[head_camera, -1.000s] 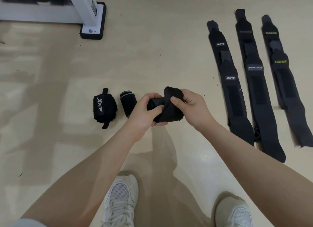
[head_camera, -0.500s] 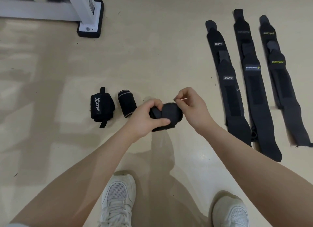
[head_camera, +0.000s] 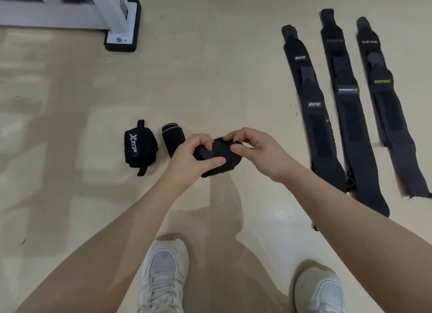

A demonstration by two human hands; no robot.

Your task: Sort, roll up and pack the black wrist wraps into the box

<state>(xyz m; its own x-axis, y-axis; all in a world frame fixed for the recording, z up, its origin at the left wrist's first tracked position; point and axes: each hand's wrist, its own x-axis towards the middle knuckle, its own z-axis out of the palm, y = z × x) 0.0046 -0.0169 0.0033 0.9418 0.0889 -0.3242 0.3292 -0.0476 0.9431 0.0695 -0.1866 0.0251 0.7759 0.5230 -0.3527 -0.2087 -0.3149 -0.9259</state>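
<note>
From the head view, I have a half-rolled wrist wrap (head_camera: 217,156) in front of me, above the floor (head_camera: 210,79), gripped from both sides. My left hand (head_camera: 189,158) curls round its left end, thumb laid across the front of the roll. My right hand (head_camera: 252,149) pinches the top edge with fingertips and thumb (the loose closing flap, I think, though the black cloth blurs together there).

The roll's long axis runs left to right between my hands, so the flap should wrap over toward me, while the left hand keeps the bundle tight.

Two rolled wraps sit on the floor just left of my left hand: the roll with white lettering (head_camera: 140,146), and a plain roll (head_camera: 173,137) partly hidden behind my knuckles. That spot is the nearer drop point, and the left hand is closest to it.

Three flat wraps (head_camera: 346,116) lie stretched out well to the right, long axes pointing away from me, nearer my right hand. I see no box.
</note>
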